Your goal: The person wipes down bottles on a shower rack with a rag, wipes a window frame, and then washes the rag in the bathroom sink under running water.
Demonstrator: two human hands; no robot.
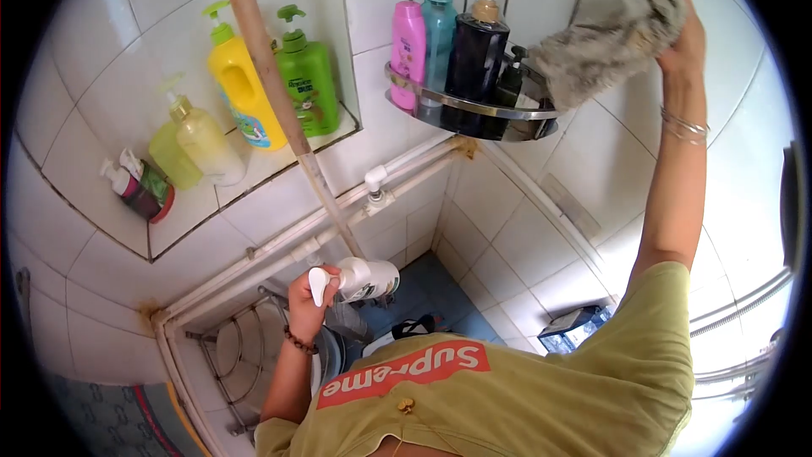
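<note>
My left hand (313, 305) is closed around the neck of a white pump bottle (382, 279), held low in front of my body and tilted to the right. High on the right, my right hand (683, 44) grips a grey-brown rag (613, 42). The rag hangs against the right end of a metal corner shelf (457, 104); part of my fingers is hidden behind it. On that shelf stand a pink bottle (408, 51), a teal pump bottle (437, 21), a black pump bottle (476, 55) with a tan pump, and a small dark bottle (511, 80).
A tiled ledge (279, 165) at left holds a yellow bottle (245, 89), a green pump bottle (309, 85) and several others. A wooden pole (269, 59) crosses in front. White pipes (279, 245) run along the wall. Below are a metal rack (233, 347) and blue floor (423, 283).
</note>
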